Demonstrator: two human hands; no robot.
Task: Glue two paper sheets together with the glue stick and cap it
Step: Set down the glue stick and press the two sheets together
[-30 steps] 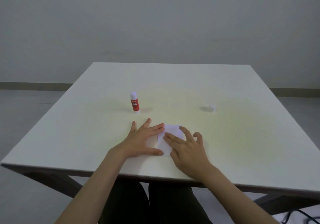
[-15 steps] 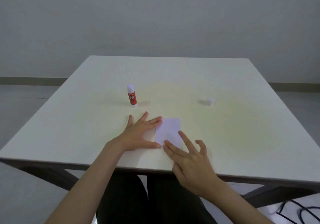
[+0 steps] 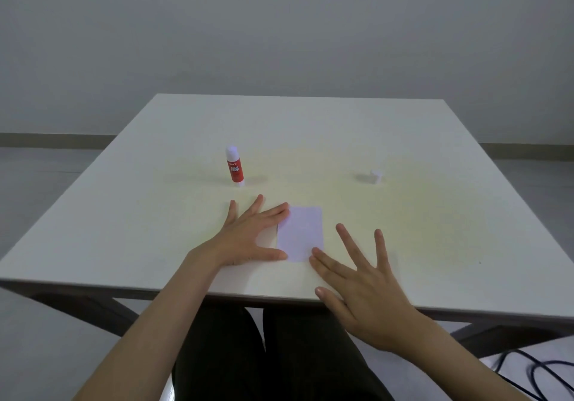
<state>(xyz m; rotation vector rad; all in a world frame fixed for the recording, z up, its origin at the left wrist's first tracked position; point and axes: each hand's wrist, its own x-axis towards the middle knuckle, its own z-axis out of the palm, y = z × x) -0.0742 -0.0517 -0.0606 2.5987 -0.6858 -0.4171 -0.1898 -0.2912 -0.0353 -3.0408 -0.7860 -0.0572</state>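
A small pale rectangular paper (image 3: 300, 233) lies flat near the table's front edge; I cannot tell whether it is one sheet or two stacked. My left hand (image 3: 252, 236) rests flat beside it, fingers spread, thumb and a fingertip touching the paper's left edge. Lifted with fingers spread, my right hand (image 3: 357, 279) hovers at the paper's lower right corner, holding nothing. The red and white glue stick (image 3: 234, 169) stands upright behind my left hand, its white tip uncapped. Its small white cap (image 3: 375, 177) sits apart at the right.
The white table (image 3: 310, 127) has a yellowish stain across its middle. Its front edge runs just below my hands. Black cables (image 3: 534, 369) lie on the floor at the lower right. A grey wall stands behind the table.
My right hand has slid off the paper, back and to the right, and lifted with fingers spread. The paper now shows almost whole. My left hand stays at its left edge.
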